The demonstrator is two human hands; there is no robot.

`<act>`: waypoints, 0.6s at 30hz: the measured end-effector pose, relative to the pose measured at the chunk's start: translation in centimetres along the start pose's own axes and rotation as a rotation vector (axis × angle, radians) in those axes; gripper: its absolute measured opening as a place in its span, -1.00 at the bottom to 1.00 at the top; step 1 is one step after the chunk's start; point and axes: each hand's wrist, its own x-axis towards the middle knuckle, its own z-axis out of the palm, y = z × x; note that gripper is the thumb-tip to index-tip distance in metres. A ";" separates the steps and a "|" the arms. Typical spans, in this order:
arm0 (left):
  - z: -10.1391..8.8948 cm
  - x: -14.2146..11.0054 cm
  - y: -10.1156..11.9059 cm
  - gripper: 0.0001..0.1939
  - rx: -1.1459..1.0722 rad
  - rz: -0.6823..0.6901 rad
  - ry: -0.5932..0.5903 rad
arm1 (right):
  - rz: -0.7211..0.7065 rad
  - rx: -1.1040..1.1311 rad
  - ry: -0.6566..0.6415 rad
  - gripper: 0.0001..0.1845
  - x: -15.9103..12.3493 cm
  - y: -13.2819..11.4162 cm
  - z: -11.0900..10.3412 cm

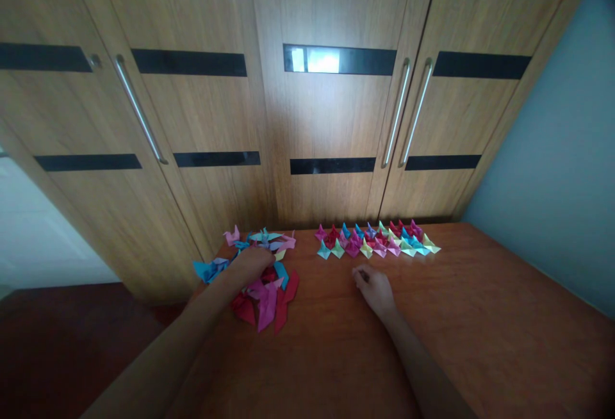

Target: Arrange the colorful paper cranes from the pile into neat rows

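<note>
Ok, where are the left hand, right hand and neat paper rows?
Left hand (255, 262): head view, back of hand.
Right hand (378, 291): head view, back of hand.
Paper rows (380, 249): head view, pink piece, front row.

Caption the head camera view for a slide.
Left hand at a loose origami pile, right hand near rows of colourful folded-paper pieces on a reddish-brown table.

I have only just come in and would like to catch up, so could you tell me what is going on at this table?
A person's left hand is in among a loose pile of colourful folded paper pieces on the wooden table; whether it grips one is hidden. The right hand rests near the table's middle, just in front of close rows of small folded paper shapes. Wooden cabinet doors stand behind.
</note>
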 end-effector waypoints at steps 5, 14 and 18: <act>-0.3 -0.1 0.2 -0.76 0.043 -0.013 -0.030 | 0.004 0.007 -0.008 -0.70 0.0 0.0 0.0; -1.4 -0.5 -1.4 -0.77 0.011 -0.021 0.007 | -0.016 0.006 -0.006 -0.69 0.0 0.2 0.1; -2.6 -1.0 -0.9 -0.77 -0.046 -0.002 0.062 | -0.015 0.019 -0.007 -0.70 0.0 0.2 0.1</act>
